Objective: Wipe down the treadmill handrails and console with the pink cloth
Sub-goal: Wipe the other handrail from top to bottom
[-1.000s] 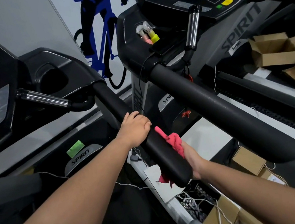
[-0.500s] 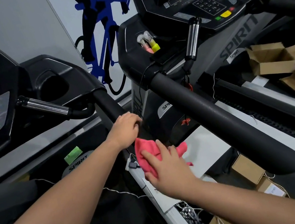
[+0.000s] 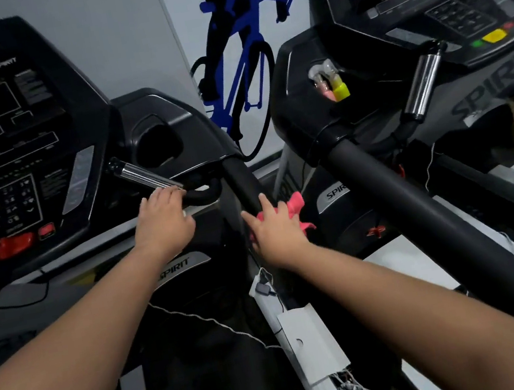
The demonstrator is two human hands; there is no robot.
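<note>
The left hand [image 3: 163,220] has been shifted off the handrail [image 3: 239,177] to the chrome grip's [image 3: 144,178] lower end; whether it is clasped cannot be told. The pink cloth [image 3: 295,205] is pressed on the handrail by the right hand [image 3: 275,229], fingers spread — its corners overhang the right edge into the open gap beside the neighbouring rail [image 3: 420,201].

Soft pink cloth [image 3: 295,208] bunches against the matt black padded handrail [image 3: 242,183]; the chrome metal grip bar [image 3: 143,176] gleams glossy.
</note>
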